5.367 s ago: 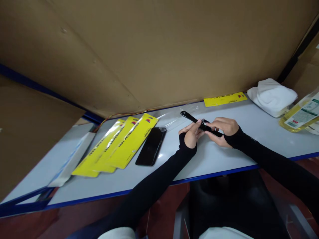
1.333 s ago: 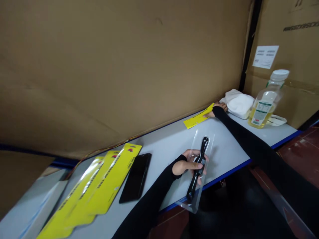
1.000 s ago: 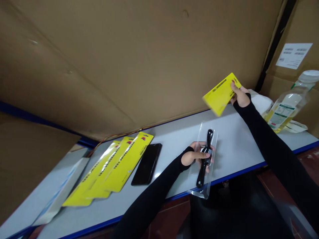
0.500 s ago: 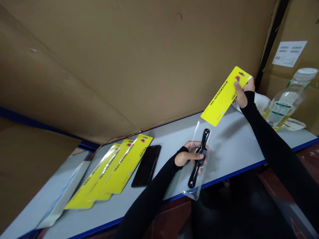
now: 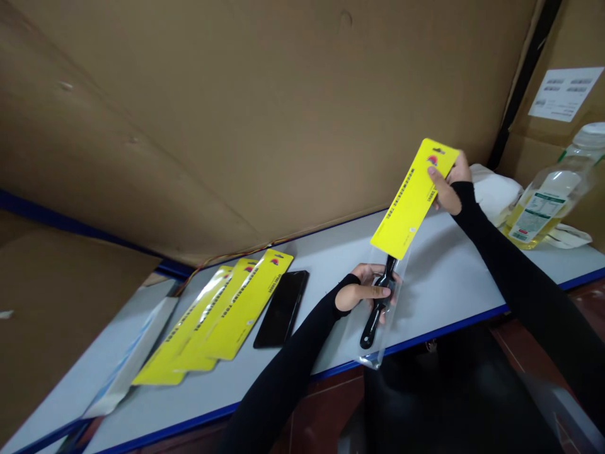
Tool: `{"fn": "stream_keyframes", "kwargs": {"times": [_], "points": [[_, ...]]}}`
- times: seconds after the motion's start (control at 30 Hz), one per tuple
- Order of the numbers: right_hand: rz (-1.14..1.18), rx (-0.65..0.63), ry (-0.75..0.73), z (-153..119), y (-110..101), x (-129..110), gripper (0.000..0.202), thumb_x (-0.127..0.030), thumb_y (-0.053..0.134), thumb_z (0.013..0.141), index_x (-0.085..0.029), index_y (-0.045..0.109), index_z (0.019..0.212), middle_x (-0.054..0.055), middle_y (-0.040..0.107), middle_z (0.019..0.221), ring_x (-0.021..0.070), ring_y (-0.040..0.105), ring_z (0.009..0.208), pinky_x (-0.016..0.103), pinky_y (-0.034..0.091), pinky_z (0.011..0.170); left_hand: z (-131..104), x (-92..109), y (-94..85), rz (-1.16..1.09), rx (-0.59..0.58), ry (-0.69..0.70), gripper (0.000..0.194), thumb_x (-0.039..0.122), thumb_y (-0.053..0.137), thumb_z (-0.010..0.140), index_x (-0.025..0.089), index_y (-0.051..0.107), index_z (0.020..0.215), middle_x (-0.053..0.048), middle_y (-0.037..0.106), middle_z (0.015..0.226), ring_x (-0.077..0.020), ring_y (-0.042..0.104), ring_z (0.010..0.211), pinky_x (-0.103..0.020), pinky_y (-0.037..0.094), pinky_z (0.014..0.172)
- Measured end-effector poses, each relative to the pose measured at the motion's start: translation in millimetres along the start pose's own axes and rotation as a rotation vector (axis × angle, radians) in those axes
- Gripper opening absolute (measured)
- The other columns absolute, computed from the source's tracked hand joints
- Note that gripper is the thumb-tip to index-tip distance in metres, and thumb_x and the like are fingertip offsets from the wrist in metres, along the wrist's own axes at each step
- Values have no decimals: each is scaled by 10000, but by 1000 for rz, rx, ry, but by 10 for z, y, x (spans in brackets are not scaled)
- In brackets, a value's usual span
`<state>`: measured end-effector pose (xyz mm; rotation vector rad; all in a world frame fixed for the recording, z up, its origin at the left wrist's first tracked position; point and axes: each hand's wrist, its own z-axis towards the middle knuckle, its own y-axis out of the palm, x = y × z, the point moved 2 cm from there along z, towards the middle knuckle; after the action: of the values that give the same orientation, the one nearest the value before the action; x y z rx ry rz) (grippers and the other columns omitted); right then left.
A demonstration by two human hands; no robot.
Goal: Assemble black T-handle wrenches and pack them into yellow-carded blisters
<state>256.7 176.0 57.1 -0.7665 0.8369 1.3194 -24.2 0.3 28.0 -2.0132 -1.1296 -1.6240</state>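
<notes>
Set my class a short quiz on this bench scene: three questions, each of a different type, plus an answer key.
1. True or false: the left hand holds the black tool.
2. Which thing lies beside the overlapping cards?
a) a hammer
b) a phone
c) a mug
3. Fill in the colour: the card held up by the right hand is ____.

Key: 1 true; 2 b; 3 yellow.

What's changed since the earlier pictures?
The right hand let go of the black tool and lifted the yellow card off the table, over the tool. The left hand now holds the tool with the clear plastic, which lay on the table. The three fanned cards and phone stayed put.
</notes>
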Motion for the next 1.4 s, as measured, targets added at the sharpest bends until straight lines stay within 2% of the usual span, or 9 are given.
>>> {"fn": "stream_keyframes", "kwargs": {"times": [0.1, 0.17, 0.33, 0.53, 0.83, 1.1, 1.23, 1.33, 1.4], "points": [[-8, 130, -73, 108, -186, -18, 730, -810, 685, 861, -363, 380, 1351, 126, 722, 1256, 325, 777, 983, 331, 533, 496, -19, 6, 14, -2, -19, 4, 571, 335, 888, 809, 95, 704, 1293, -112, 777, 854, -244, 748, 542, -274, 582, 463], [6, 148, -121, 139, -262, -73, 686, -808, 709, 839, -361, 410, 1266, 101, 725, 1209, 326, 778, 972, 310, 494, 464, -35, 14, 33, 0, -34, 2, 562, 339, 886, 814, 96, 711, 1290, -113, 778, 855, -235, 745, 537, -261, 572, 455], [21, 101, -172, 101, -259, -186, 678, -774, 760, 815, -357, 420, 1229, 76, 732, 1099, 314, 777, 902, 304, 478, 459, -59, 48, 61, 5, -33, -6, 551, 341, 890, 811, 91, 728, 1275, -115, 784, 846, -227, 738, 520, -255, 573, 453], [3, 37, -189, 106, -220, -116, 695, -781, 733, 845, -371, 411, 1304, 61, 722, 1020, 268, 754, 768, 319, 517, 488, -71, 65, 77, 17, -37, -17, 533, 341, 892, 808, 92, 746, 1257, -111, 785, 833, -233, 738, 521, -271, 590, 465], [-40, -58, -110, 61, -191, -64, 750, -759, 759, 847, -341, 416, 1366, 106, 760, 1097, 316, 783, 878, 391, 618, 556, -54, 16, 66, 20, -41, -49, 529, 327, 884, 819, 102, 728, 1272, -103, 785, 851, -232, 744, 524, -288, 614, 503], [-10, 28, -76, 76, -260, -121, 812, -810, 736, 815, -384, 370, 1401, 106, 738, 1154, 311, 761, 881, 385, 553, 545, -54, 60, 62, 36, -3, -23, 486, 356, 883, 816, 94, 721, 1192, -113, 781, 850, -235, 737, 519, -278, 582, 463], [-19, 49, -44, 59, -292, -256, 772, -841, 749, 766, -396, 401, 1292, 79, 717, 1190, 331, 756, 974, 355, 520, 497, -55, 42, 40, 48, -4, -28, 495, 356, 884, 812, 100, 708, 1197, -115, 783, 850, -240, 740, 525, -290, 588, 478], [19, 77, -69, 45, -297, -306, 722, -792, 805, 753, -355, 404, 1164, 65, 732, 1151, 308, 768, 913, 297, 432, 421, -58, 40, 42, 59, -3, -28, 511, 370, 884, 809, 101, 709, 1206, -116, 783, 855, -243, 741, 526, -293, 584, 478], [38, 64, -80, 53, -298, -281, 730, -770, 823, 755, -351, 405, 1182, 72, 741, 1132, 308, 774, 884, 289, 431, 416, -61, 41, 54, 65, -9, -31, 512, 375, 883, 811, 102, 713, 1210, -113, 782, 853, -240, 739, 523, -289, 581, 477]]}}
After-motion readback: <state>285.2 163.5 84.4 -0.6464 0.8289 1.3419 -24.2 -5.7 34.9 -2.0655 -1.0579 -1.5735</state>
